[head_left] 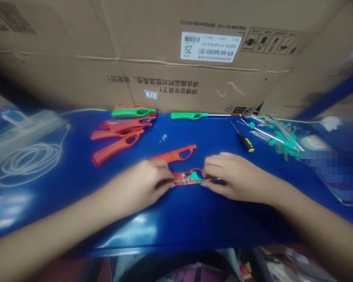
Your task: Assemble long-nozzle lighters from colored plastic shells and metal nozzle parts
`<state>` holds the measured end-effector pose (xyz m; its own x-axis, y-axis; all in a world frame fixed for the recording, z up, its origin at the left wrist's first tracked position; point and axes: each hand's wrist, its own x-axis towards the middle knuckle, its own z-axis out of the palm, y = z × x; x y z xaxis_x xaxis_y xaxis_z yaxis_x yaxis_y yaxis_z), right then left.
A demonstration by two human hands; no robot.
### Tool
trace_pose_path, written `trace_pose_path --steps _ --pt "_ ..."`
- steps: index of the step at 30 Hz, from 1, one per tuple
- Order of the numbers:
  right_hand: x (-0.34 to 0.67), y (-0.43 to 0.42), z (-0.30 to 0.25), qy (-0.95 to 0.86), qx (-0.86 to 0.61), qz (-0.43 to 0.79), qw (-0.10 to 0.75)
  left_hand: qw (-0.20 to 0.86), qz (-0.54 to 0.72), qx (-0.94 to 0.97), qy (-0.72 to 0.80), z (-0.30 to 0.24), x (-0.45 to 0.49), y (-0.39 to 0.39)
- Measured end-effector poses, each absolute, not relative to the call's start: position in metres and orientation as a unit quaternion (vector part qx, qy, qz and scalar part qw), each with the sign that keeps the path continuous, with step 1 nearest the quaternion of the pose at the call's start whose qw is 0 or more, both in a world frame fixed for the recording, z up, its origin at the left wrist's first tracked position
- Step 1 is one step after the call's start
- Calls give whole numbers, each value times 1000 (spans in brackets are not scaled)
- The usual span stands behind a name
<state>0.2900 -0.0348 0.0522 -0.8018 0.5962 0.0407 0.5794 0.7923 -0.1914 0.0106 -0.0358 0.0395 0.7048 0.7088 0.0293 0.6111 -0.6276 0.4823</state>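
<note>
Both my hands rest on a blue table (194,211) and grip one opened orange lighter body (188,178) with a teal part inside. My left hand (147,184) is closed on its left end. My right hand (229,174) pinches its right end, where a dark metal tip shows. Just behind lies a loose orange half-shell (176,154).
A pile of orange and green lighter shells (123,129) lies at the back left, and a green long-nose lighter (194,115) at the back centre. A yellow-handled screwdriver (244,141) and several teal-and-metal parts (273,135) sit right. White cable (26,160) coils left. A cardboard box (176,55) walls the back.
</note>
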Motion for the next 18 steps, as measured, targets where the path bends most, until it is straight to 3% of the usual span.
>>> trace_pose_path --steps 5,10,18 --pt "288 -33 49 -942 -315 116 24 173 86 909 369 44 9 -38" --pt "287 -32 48 -921 -340 184 54 61 124 925 353 45 13 -44" --pt "285 -32 40 -906 -342 226 107 93 133 951 262 36 21 -43"
